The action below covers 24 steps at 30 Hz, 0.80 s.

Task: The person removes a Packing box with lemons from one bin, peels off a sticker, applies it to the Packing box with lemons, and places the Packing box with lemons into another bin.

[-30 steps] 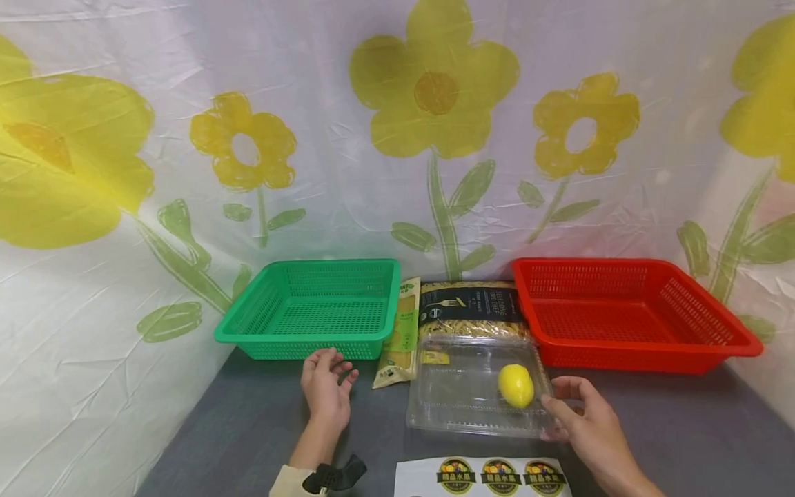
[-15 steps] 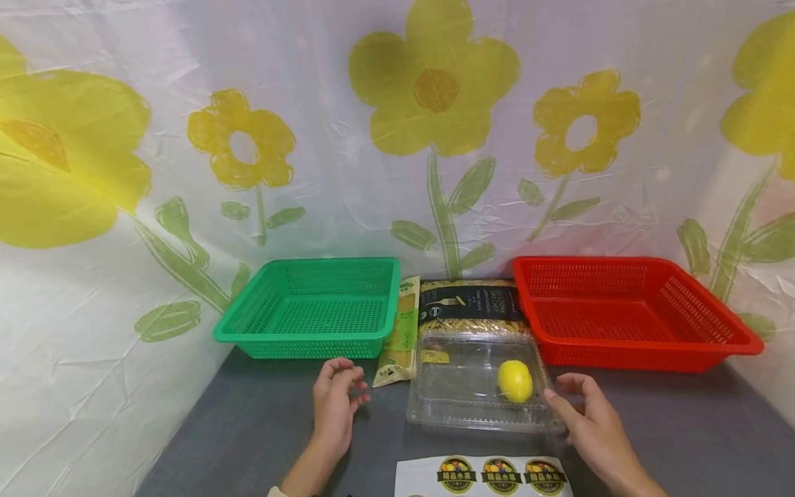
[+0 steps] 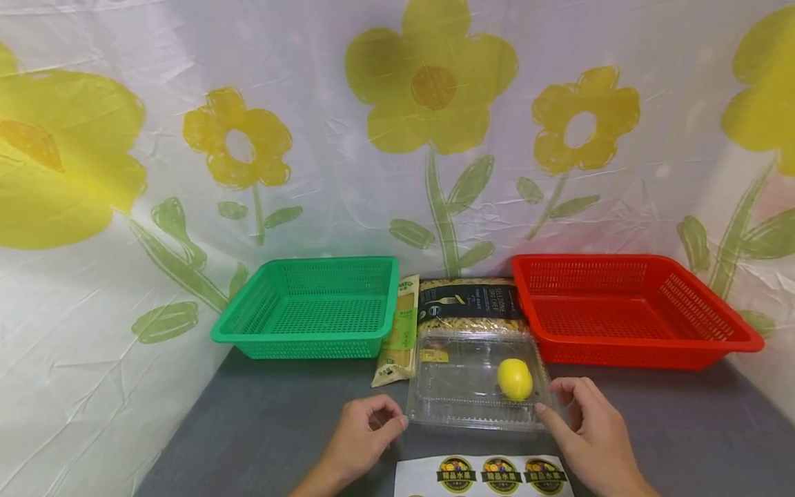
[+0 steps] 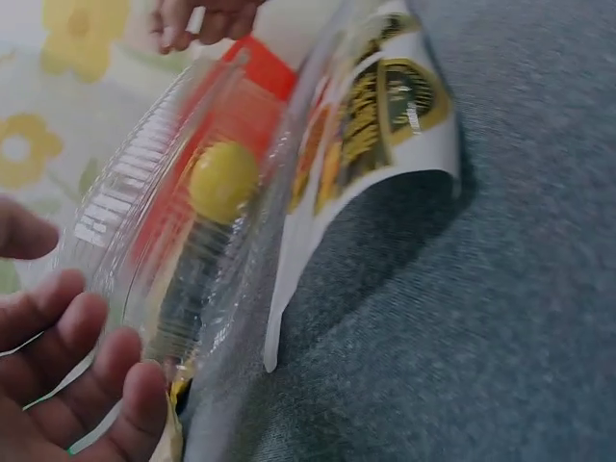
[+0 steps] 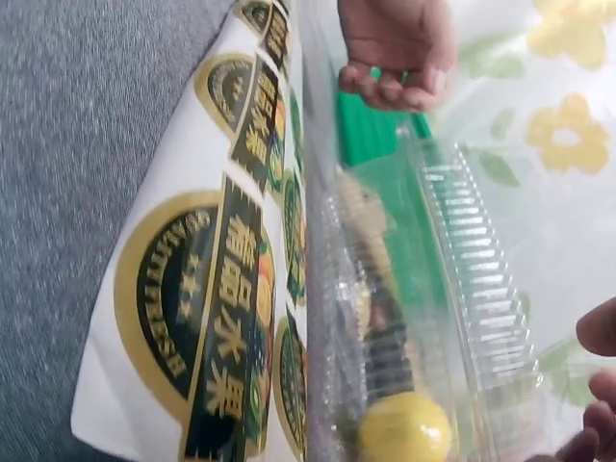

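Observation:
A clear plastic clamshell box (image 3: 462, 407) lies on the dark tabletop with a yellow lemon (image 3: 515, 379) inside, toward its right end. My left hand (image 3: 366, 431) is just off the box's front left corner, fingers loosely bent; the left wrist view shows them spread with nothing between them. At the box's right edge is my right hand (image 3: 590, 428), its thumb by the front right corner. I cannot tell whether that thumb touches the plastic. A white sheet of round black-and-gold fruit stickers (image 5: 183, 318) lies in front of the box.
Behind the box lie a pasta bag (image 3: 468, 304) with a dark label and a narrow tan-and-green packet (image 3: 397, 331). A green basket (image 3: 310, 348) stands at the left, a red basket (image 3: 621, 352) at the right. A flowered cloth (image 3: 335, 193) hangs behind them.
My left hand has come right and nearer to me, from below the green basket to the box's front left corner. My right hand has stayed by the box's right edge, shifting only slightly.

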Each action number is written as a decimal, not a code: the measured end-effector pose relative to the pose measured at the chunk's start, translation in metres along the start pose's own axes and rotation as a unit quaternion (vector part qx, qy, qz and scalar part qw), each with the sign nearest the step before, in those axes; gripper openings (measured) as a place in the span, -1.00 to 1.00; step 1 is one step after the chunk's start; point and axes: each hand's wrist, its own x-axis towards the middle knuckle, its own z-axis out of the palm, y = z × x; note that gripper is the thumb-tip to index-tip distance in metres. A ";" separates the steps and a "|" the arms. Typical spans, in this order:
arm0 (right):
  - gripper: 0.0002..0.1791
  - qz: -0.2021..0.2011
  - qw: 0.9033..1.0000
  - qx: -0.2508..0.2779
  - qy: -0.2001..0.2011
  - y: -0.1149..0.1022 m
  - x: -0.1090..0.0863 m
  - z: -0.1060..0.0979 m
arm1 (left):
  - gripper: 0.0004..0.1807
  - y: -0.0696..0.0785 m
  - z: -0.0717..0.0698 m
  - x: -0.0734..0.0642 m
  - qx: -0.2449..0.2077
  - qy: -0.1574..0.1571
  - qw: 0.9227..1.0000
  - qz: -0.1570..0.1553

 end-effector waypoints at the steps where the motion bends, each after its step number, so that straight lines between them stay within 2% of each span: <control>1: -0.70 -0.009 1.000 0.004 0.001 -0.001 -0.001 0.000 | -0.89 0.000 0.000 -0.001 0.018 -0.020 1.000 0.013; 3: -0.71 -0.020 1.000 0.013 -0.007 -0.004 -0.004 0.001 | -0.89 0.000 0.001 -0.002 0.050 -0.056 0.997 0.036; 6: -0.70 -0.014 0.998 0.037 -0.047 -0.009 -0.008 0.004 | -0.90 -0.004 0.001 -0.003 0.067 -0.103 0.991 0.051; 9: -0.71 -0.005 0.993 0.068 -0.101 -0.012 -0.013 0.008 | -0.90 -0.008 0.002 -0.004 0.073 -0.138 0.987 0.040; 12: -0.74 -0.029 0.983 0.099 -0.152 -0.012 -0.017 0.013 | -0.90 -0.011 0.004 -0.005 0.080 -0.162 0.983 0.018; 15: -0.80 -0.068 0.968 0.126 -0.208 -0.011 -0.019 0.020 | -0.88 -0.011 0.006 -0.004 0.108 -0.181 0.977 0.008; 17: -0.82 -0.090 0.956 0.138 -0.244 -0.010 -0.019 0.025 | -0.84 -0.010 0.008 -0.003 0.144 -0.191 0.971 0.018; 20: -0.82 -0.092 0.934 0.150 -0.312 -0.010 -0.018 0.034 | -0.77 -0.008 0.011 -0.001 0.215 -0.196 0.955 0.055; 24: -0.77 -0.062 0.905 0.153 -0.392 -0.010 -0.016 0.048 | -0.71 -0.008 0.015 0.000 0.281 -0.193 0.935 0.098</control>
